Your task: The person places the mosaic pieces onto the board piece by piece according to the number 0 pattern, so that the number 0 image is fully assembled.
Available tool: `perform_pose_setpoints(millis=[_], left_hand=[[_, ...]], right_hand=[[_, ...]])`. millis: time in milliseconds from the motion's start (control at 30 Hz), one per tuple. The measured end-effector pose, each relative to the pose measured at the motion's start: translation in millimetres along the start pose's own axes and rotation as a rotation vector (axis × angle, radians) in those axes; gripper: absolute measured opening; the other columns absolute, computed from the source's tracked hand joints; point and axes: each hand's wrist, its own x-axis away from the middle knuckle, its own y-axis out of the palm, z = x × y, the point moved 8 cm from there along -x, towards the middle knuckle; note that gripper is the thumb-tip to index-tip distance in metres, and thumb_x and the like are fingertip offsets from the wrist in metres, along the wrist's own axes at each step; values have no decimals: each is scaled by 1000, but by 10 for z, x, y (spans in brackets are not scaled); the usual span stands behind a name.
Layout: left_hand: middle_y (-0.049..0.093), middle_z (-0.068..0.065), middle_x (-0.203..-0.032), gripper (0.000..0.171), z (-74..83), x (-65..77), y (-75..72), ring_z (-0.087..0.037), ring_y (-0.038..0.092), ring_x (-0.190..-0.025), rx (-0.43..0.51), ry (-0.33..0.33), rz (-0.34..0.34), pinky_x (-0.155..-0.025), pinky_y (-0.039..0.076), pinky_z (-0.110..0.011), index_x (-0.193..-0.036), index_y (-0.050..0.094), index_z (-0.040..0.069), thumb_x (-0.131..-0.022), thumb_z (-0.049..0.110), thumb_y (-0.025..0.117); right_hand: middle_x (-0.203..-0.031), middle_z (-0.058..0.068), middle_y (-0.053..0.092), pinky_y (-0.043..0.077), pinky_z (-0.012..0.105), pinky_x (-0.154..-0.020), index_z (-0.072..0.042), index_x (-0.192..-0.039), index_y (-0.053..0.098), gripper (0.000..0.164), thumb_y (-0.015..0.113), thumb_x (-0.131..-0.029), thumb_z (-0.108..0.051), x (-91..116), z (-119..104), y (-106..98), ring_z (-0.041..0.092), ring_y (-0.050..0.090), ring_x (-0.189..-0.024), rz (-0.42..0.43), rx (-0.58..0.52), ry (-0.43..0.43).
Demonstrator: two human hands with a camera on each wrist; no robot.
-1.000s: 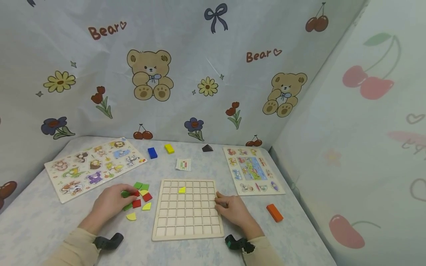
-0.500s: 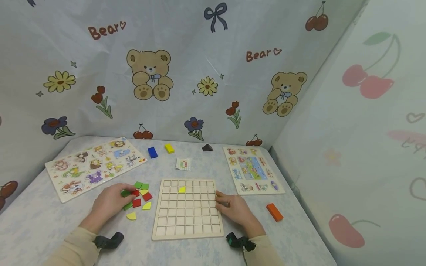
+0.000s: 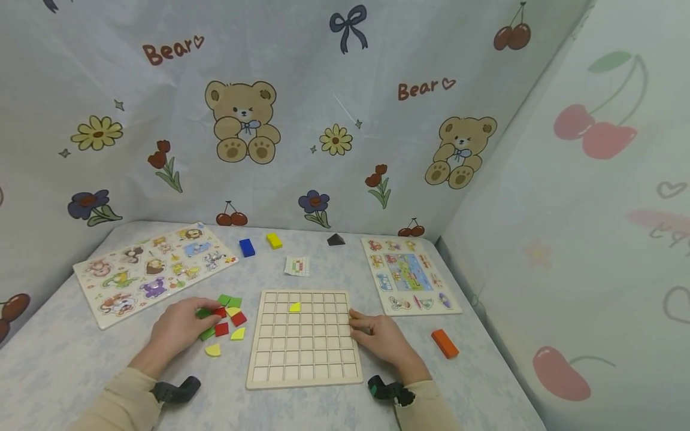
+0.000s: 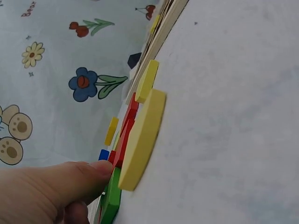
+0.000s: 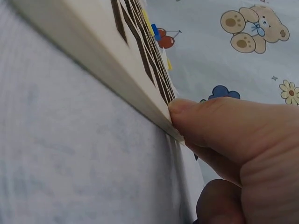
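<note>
The wooden grid board (image 3: 304, 341) lies in the middle of the table, with one yellow quarter-round tile (image 3: 294, 307) in an upper cell. My left hand (image 3: 183, 326) is over a loose cluster of tiles left of the board, thumb and forefinger curled about a red tile (image 3: 220, 312). Beside it lie green tiles (image 3: 235, 303), another red tile (image 3: 221, 329) and yellow quarter-rounds (image 3: 212, 350). At the board's right edge, my right hand (image 3: 380, 341) pinches the rim; in the right wrist view its thumb (image 5: 184, 112) lies on the rim's side.
An animal puzzle board (image 3: 156, 272) lies at the left, a second puzzle board (image 3: 409, 278) at the right. Behind the grid board are a pattern card (image 3: 297, 267), a blue block (image 3: 247, 248), a yellow block (image 3: 274, 240) and a dark block (image 3: 336, 240). An orange block (image 3: 444, 344) lies right.
</note>
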Motion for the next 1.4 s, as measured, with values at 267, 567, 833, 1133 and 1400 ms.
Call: perform_pose_setpoints(millis=[267,567,833,1133,1400], left_hand=[[73,-11,-115,43,44,33,-86,-24,59,-85,4,-20,13,-65,43,-36,-123,76,16,-89,41,79],[72,-1,-94,39,466,16,-13,-17,54,-66,82,42,-17,-52,41,-31,-123,76,18,-89,35,80],[72,0,-106,33,1027,-149,207,-19,60,-72,100,77,-99,-60,47,-33,-119,78,21,-88,31,82],[74,11,-104,27,1429,-411,713,-16,66,-107,88,171,-160,-89,53,-44,-110,80,24,-84,28,85],[73,13,-96,12,1656,-453,893,-10,62,-85,20,249,-154,-69,50,-34,-96,81,27,-85,25,85]], right_hand=[[-146,-4,59,47,48,-108,-11,-127,73,34,74,-96,-23,-17,11,2,24,54,-138,-2,-11,-6],[-144,-5,62,49,49,-106,-13,-125,75,34,75,-95,-26,16,37,5,25,57,-135,5,39,4],[-144,-7,61,48,47,-107,-15,-126,75,33,75,-95,-26,-4,60,14,22,56,-136,-1,14,3],[-145,-4,60,47,48,-107,-12,-126,74,34,74,-96,-27,-23,72,10,25,56,-136,-1,-10,-36],[-145,-4,60,47,49,-108,-13,-126,74,34,74,-96,-27,-21,86,29,26,56,-137,-6,-20,-23]])
